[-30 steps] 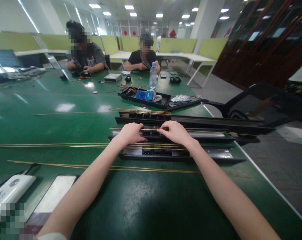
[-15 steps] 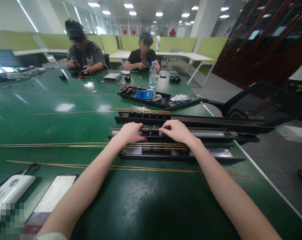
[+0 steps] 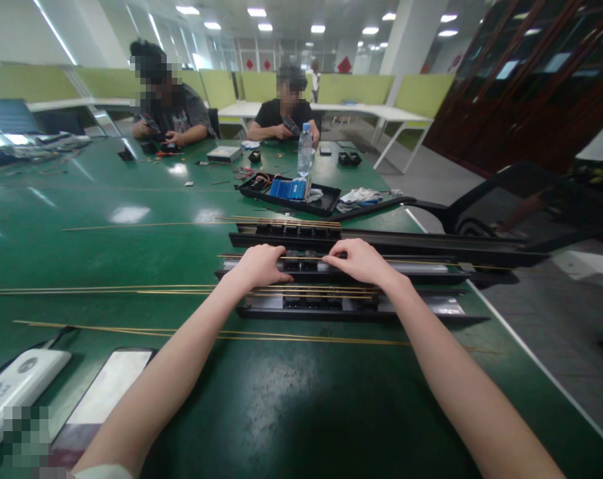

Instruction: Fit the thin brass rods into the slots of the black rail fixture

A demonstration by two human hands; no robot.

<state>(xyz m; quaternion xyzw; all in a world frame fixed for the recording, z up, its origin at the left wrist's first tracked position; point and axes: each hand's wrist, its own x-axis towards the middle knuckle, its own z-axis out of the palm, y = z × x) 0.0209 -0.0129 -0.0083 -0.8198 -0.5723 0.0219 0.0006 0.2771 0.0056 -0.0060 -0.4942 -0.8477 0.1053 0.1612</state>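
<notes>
My right hand (image 3: pixel 357 261) pinches a thin gold-coloured rod (image 3: pixel 316 258) between thumb and fingertips. That rod runs lengthwise over the middle of three long black channels (image 3: pixel 411 269). To its left, my left hand (image 3: pixel 262 265) has its thumb on the near side and its fingers on the far side of a black block in this channel; its grip is partly hidden. Two more small black blocks (image 3: pixel 300 260) show between my hands. In the nearer channel (image 3: pixel 446 306), several gold rods (image 3: pixel 261 291) lie across black blocks. The farther channel (image 3: pixel 391 238) also holds blocks with rods on top.
Loose rods (image 3: pixel 301 338) lie on the green table (image 3: pixel 281 406) near me. A phone (image 3: pixel 109 379) and white device (image 3: pixel 26 376) are at left. Beyond the channels are a black tray (image 3: pixel 326 199), water bottle (image 3: pixel 305 152) and gloves (image 3: pixel 359 198). Two people work across the table.
My right hand has shifted slightly to the right along the channel. The rod's right end now reaches less far past the table edge. My left hand stays in place.
</notes>
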